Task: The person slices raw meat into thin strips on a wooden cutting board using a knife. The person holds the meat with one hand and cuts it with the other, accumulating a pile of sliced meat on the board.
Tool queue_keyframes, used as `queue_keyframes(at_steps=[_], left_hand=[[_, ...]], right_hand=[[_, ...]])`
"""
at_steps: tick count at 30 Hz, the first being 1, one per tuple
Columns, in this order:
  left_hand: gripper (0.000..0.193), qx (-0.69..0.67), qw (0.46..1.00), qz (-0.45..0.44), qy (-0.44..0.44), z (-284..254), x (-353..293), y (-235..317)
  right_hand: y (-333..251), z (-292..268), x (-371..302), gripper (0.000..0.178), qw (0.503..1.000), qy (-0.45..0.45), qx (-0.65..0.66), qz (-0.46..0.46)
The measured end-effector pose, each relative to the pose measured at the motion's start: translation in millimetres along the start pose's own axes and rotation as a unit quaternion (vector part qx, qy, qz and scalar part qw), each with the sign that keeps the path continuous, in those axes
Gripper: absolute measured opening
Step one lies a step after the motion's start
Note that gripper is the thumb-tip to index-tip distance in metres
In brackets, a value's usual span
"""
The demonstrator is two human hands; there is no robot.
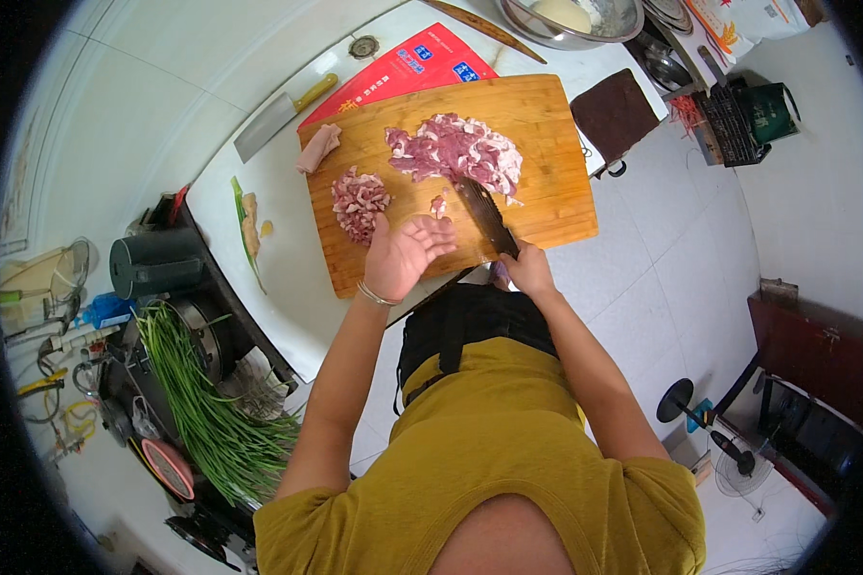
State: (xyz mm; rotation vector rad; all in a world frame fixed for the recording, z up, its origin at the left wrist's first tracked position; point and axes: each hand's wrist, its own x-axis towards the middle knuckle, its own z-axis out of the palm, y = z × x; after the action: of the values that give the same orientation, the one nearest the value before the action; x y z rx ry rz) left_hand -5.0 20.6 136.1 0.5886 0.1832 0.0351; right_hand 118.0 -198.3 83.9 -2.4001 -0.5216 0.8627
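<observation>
My right hand (529, 267) grips a dark-bladed knife (487, 217) at the near edge of a wooden cutting board (547, 144). The blade's tip touches the near side of a spread of sliced raw meat (455, 151). My left hand (408, 255) is over the board's near part, palm up and fingers stretched out, holding nothing. Just beyond it lies a pile of diced meat (360, 205), with a few small meat bits (438, 204) nearer the knife. A pale piece of pork skin or fat (318, 148) rests at the board's left edge.
A cleaver (267, 126) with a yellow handle lies left of the board, near a red printed sheet (403, 72). Green onion and ginger (249, 225) lie on the white counter. A metal bowl (575, 34) with dough stands behind. Long green chives (211, 412) are at the left.
</observation>
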Motion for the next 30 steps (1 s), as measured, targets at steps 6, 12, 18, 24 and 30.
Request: queue_keyframes(at_steps=[6,12,18,24,30], left_hand=[[0.019,0.725,0.671,0.069,0.139,-42.6,7.7,-32.4],[0.027,0.849,0.508,0.135,0.047,-82.7,17.0,-71.3],[0.026,0.876,0.446,0.18,0.029,-89.8,16.6,-92.2],[0.026,0.887,0.422,0.188,0.007,-84.5,13.5,-93.8],[0.024,0.876,0.442,0.186,0.044,-85.2,15.7,-100.3]], right_hand=[[-9.0,6.0,-4.8,0.03,0.999,0.008,-0.025,-0.018],[-23.8,23.2,-3.3,0.021,0.99,-0.005,-0.135,-0.029],[-35.1,30.1,7.8,0.014,0.972,-0.029,-0.226,-0.062],[-26.6,19.0,13.6,0.014,0.956,-0.074,-0.264,-0.103],[-38.4,29.3,46.4,0.016,0.94,-0.116,-0.297,-0.125]])
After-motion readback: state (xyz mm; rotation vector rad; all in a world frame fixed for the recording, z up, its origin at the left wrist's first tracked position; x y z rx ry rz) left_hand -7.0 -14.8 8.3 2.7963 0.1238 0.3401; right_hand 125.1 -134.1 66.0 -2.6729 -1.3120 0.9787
